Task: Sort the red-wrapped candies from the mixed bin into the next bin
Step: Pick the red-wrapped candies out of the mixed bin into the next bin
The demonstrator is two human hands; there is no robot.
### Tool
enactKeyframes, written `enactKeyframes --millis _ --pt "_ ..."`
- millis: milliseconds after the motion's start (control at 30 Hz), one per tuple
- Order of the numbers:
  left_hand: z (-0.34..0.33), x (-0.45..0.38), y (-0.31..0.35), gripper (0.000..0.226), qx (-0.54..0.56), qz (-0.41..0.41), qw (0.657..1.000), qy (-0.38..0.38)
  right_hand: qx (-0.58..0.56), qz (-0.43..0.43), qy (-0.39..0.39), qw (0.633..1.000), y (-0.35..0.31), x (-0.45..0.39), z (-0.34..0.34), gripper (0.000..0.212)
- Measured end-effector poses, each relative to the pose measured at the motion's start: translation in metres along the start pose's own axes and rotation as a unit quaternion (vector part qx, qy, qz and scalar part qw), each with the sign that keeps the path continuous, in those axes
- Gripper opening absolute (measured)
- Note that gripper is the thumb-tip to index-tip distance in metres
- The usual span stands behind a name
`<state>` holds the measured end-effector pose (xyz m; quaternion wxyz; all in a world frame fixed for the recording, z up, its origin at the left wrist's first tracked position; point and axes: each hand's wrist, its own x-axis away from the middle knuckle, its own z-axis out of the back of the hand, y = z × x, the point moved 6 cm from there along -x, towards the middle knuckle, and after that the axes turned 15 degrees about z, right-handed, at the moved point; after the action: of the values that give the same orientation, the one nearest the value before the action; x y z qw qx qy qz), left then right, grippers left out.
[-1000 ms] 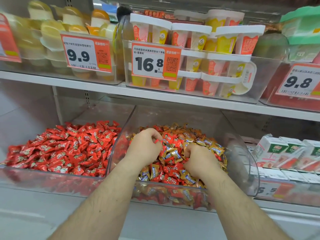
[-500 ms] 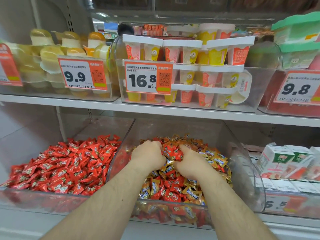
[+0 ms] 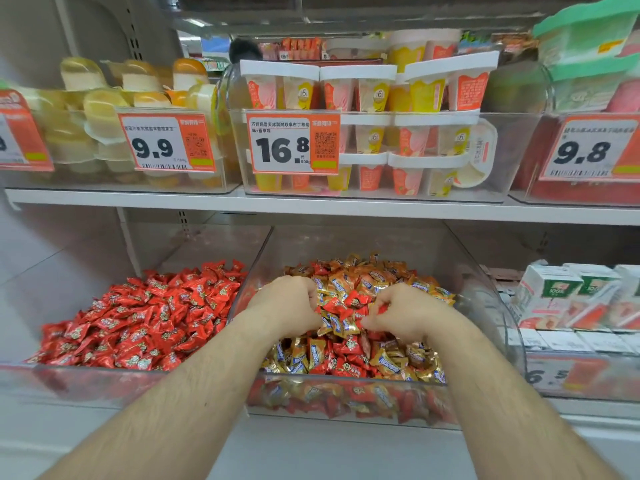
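We see the red-wrapped candies (image 3: 356,299) scattered among gold-wrapped candies (image 3: 384,362) in the mixed bin (image 3: 485,306), a clear plastic bin on the lower shelf. Both hands are buried in the top of that heap. Our left hand (image 3: 287,306) is curled with its fingers dug into the wrappers, and we cannot tell what it has gathered. Our right hand (image 3: 405,313) is curled too, with red wrappers showing at its fingertips. Just to the left, touching wall to wall, stands the next bin (image 3: 104,379), holding only red candies. On the upper shelf (image 3: 311,206), clear bins hold jelly cups (image 3: 100,109) and boxed pudding cups (image 3: 363,95) behind price tags. Juice cartons (image 3: 554,292) stand to the right.
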<state>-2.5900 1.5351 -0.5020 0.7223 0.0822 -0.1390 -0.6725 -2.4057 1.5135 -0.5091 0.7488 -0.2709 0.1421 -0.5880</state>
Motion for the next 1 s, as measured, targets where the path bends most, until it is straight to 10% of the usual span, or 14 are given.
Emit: enactKeyframes --millis 300,733,1000 --pt "0.002 0.002 0.005 0.016 -0.038 -0.032 0.999 0.022 -0.104 -0.026 0.048 0.993 0.003 0.004 0.009 0.039" --pt "-0.012 0.006 0.001 0.023 -0.124 -0.070 0.990 0.003 0.166 -0.033 0.012 0.986 0.008 -0.028 -0.032 0.026" --pt "0.001 -0.002 0.024 0.015 -0.016 -0.054 0.998 0.019 -0.170 -0.003 0.155 0.973 -0.009 0.001 0.012 0.027"
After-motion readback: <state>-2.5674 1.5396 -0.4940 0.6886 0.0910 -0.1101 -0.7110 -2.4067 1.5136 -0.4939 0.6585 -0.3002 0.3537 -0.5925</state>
